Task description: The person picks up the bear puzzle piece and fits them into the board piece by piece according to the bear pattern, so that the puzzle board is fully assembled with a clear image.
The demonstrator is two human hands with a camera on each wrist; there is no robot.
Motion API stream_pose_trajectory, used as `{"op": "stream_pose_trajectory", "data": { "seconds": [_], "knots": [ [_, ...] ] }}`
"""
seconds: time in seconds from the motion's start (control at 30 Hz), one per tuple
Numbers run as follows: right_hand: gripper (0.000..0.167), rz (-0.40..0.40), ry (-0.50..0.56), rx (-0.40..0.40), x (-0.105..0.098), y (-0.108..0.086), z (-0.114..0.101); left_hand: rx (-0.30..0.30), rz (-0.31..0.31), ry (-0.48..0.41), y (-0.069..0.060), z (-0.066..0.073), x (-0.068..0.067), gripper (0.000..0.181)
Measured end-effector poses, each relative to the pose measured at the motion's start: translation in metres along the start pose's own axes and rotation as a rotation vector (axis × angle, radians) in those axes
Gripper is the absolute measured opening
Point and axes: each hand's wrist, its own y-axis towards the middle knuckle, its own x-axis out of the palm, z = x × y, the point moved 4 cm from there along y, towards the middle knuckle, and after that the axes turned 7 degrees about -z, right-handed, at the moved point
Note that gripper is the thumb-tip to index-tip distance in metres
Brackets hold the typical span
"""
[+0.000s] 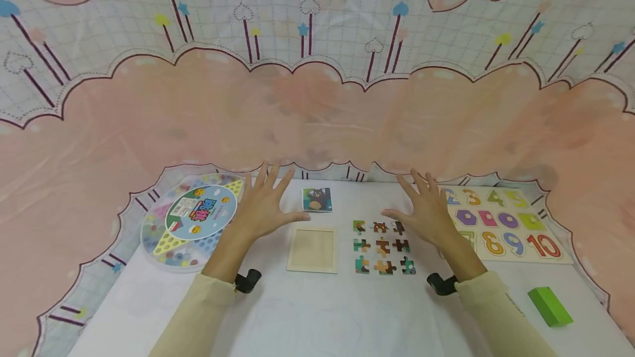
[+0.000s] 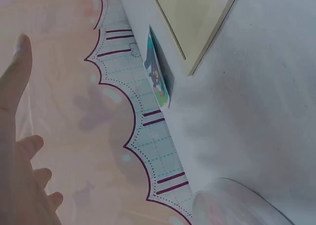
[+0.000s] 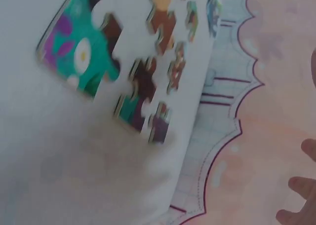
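Both hands hang over the table with fingers spread and nothing held. The left hand [image 1: 263, 205] is between the round board game and a picture card [image 1: 317, 200]; its fingers show at the left edge of the left wrist view. A square wooden tray [image 1: 312, 250] lies below the card, with no pieces inside. Several jigsaw pieces [image 1: 382, 247] lie apart in rows to its right, also seen close up in the right wrist view [image 3: 143, 82]. The right hand [image 1: 429, 214] is beside these pieces, near the number board.
A round board game [image 1: 200, 211] in clear wrapping lies at the left. On the right are a wooden number board [image 1: 531, 247] and, nearer the front, a green block [image 1: 549, 306]. A patterned cloth [image 1: 317, 120] rises behind the white table [image 1: 317, 318].
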Motion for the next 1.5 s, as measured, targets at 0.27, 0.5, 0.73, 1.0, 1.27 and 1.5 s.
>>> {"op": "stream_pose_trajectory", "data": {
  "seconds": [0.27,0.5,0.73,1.0,1.27,1.5],
  "knots": [
    [0.085,-0.047,0.165,-0.125,0.014,0.010,-0.023,0.102,-0.038,-0.143,-0.010,0.005,0.009,0.114],
    [0.080,-0.233,0.369,-0.142,0.045,0.024,-0.029,0.127,-0.152,-0.281,-0.021,0.007,0.032,0.119],
    [0.059,-0.328,0.337,-0.124,0.061,0.033,-0.030,0.155,-0.301,-0.414,-0.030,0.006,0.059,0.119],
    [0.037,-0.368,0.257,-0.088,0.070,0.034,-0.031,0.151,-0.448,-0.432,-0.039,0.008,0.071,0.110],
    [0.025,-0.361,0.267,-0.101,0.073,0.032,-0.036,0.155,-0.493,-0.416,-0.042,0.001,0.072,0.096],
    [0.019,-0.324,0.269,-0.135,0.074,0.031,-0.047,0.131,-0.491,-0.450,-0.041,-0.003,0.073,0.096]
  ]
}}
